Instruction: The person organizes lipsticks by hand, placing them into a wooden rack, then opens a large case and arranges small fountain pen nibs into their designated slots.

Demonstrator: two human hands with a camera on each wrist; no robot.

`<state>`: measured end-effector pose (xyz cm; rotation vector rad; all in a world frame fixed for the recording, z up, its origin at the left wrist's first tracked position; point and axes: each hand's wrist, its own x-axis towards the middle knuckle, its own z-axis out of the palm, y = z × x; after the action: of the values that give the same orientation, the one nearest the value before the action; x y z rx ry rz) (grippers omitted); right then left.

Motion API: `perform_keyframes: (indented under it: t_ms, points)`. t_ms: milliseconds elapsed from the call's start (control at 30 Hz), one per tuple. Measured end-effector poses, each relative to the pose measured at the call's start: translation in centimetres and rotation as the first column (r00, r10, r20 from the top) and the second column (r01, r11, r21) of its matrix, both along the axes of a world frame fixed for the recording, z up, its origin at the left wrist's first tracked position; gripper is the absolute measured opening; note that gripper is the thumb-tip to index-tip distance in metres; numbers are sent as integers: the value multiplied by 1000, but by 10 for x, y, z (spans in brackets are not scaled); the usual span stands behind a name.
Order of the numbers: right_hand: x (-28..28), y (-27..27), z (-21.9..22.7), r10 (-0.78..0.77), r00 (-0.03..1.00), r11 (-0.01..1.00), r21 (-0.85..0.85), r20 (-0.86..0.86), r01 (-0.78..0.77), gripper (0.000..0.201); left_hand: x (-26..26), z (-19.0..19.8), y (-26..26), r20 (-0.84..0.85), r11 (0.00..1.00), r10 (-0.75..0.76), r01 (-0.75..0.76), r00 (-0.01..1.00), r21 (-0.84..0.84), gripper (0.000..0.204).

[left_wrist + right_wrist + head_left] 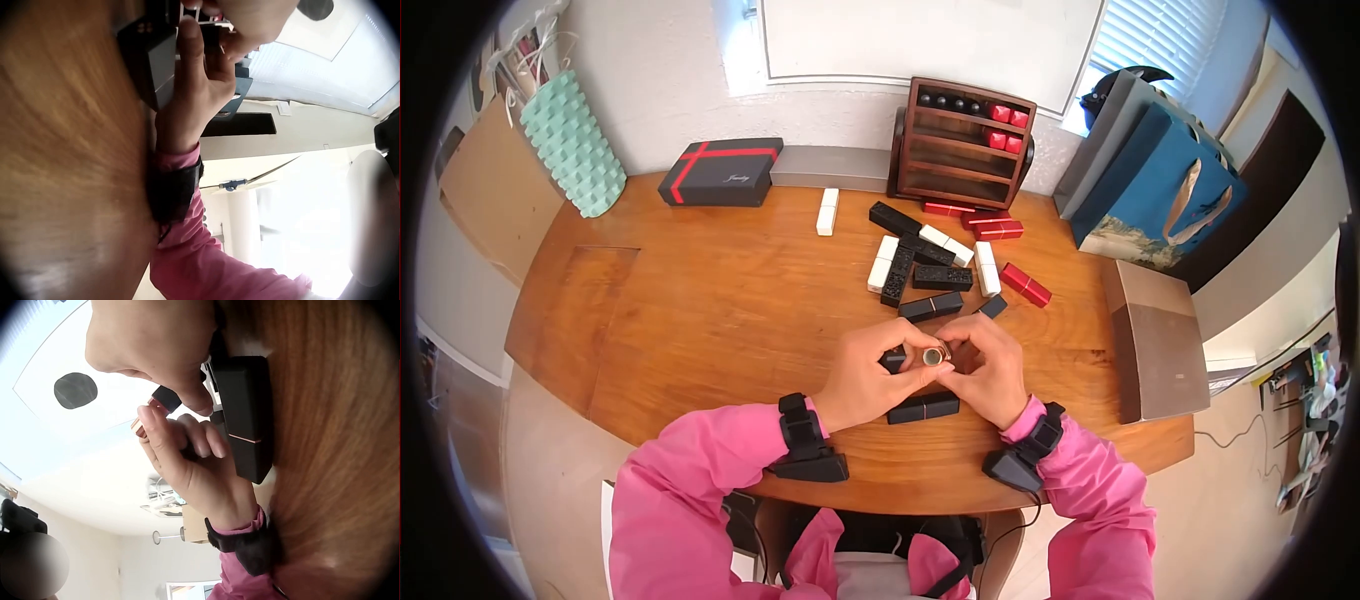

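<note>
Both hands meet near the front of the table. Between them is a small lipstick tube [935, 356], its round gold-coloured opening facing up. My left hand [868, 372] pinches it between thumb and forefinger. The right hand [990, 368] has thumb and curled fingers on its other side. In the right wrist view a black part [166, 399] with a shiny edge shows between the hands, and a gold rim [139, 429] shows by the left fingertips. Another black lipstick case [923, 407] lies on the table just below the hands. Fingers hide much of the held tube.
Black, white and red lipstick cases [943, 278] lie scattered beyond the hands. Behind them stands a wooden rack [956, 150] with several lipsticks in it. A black gift box [722, 172], a brown box [1157, 340] and a blue paper bag [1152, 180] stand around the table's edges.
</note>
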<state>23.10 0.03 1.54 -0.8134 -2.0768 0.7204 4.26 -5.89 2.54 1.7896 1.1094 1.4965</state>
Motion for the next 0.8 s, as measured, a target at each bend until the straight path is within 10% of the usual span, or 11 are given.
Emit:
perform_keyframes:
  t_ms: [67,367,800]
  points:
    - [0,4,-4,130,991,974,195,-43,-119,39,-2,-3,1,-3,999,-7,7,1000,44,19]
    - [0,6,4,361,931,932,63,-57,-357,42,-5,3,-2,-102,980,-145,157,984,119,28]
    - [0,-1,5,130,989,991,25,-65,-129,40,-5,4,-2,84,997,38,-32,996,-71,18]
